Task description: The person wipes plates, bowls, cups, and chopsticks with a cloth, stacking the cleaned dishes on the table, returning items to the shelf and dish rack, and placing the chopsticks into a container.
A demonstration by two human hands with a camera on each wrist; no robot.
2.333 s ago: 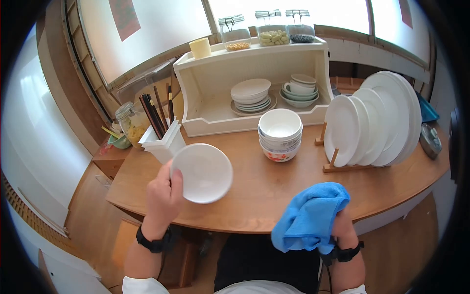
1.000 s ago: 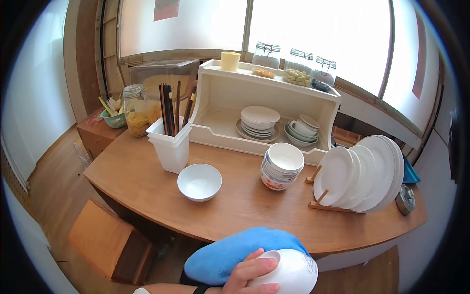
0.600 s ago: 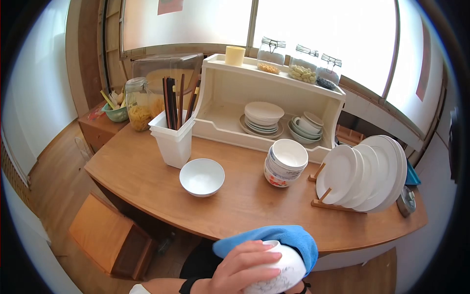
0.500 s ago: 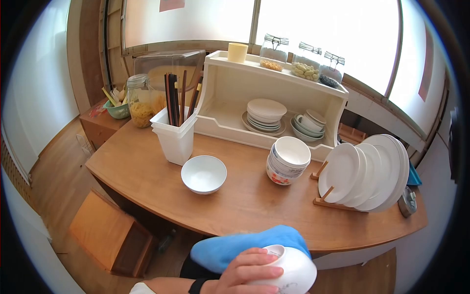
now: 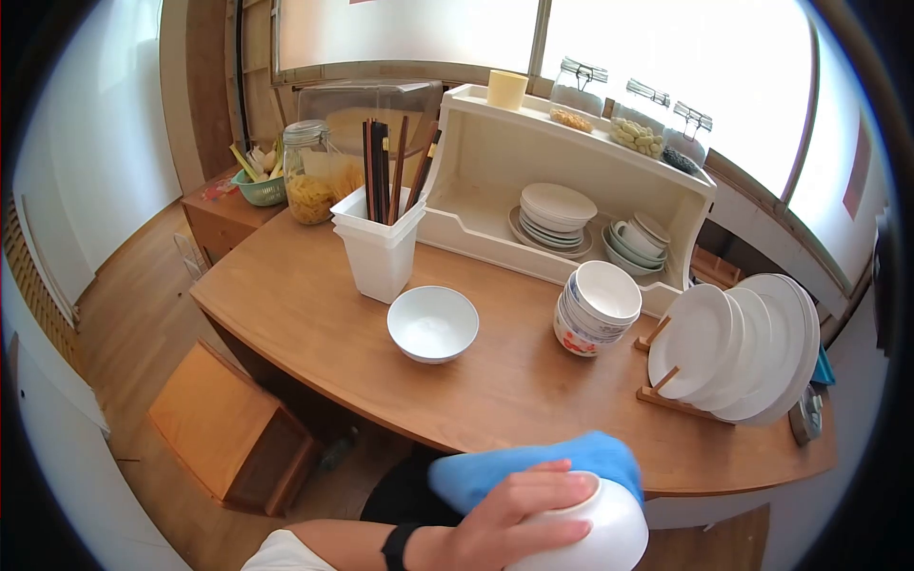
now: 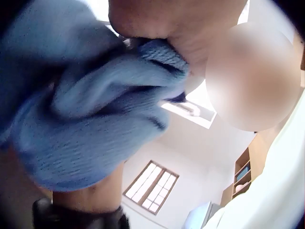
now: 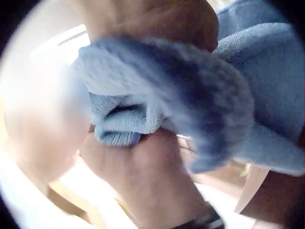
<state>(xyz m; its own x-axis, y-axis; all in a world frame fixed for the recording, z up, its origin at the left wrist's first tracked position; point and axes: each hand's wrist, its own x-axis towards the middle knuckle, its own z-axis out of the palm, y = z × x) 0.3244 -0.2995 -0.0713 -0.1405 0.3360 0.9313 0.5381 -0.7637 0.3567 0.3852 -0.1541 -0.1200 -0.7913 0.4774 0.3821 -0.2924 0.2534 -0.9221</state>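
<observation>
At the bottom of the head view, the left hand grips an upturned white bowl by its base and outer side. Behind the bowl, a blue cloth bunches up against it. The head view hides the right hand; its heel shows in the right wrist view, with the cloth bunched at it and the fingers covered. Cloth also hangs over the right wrist in the left wrist view. Another white bowl stands upright on the table, left of a bowl stack.
The wooden table also bears a white chopstick holder, a pasta jar and a rack of white plates. Behind is a white shelf with dishes, jars on top. A wooden stool stands at lower left.
The white bowl held over the table 2.3 seconds ago is gone from the left hand; one now stands there. The left hand holds a bowl near the body, its print turned away. The view has shifted.
</observation>
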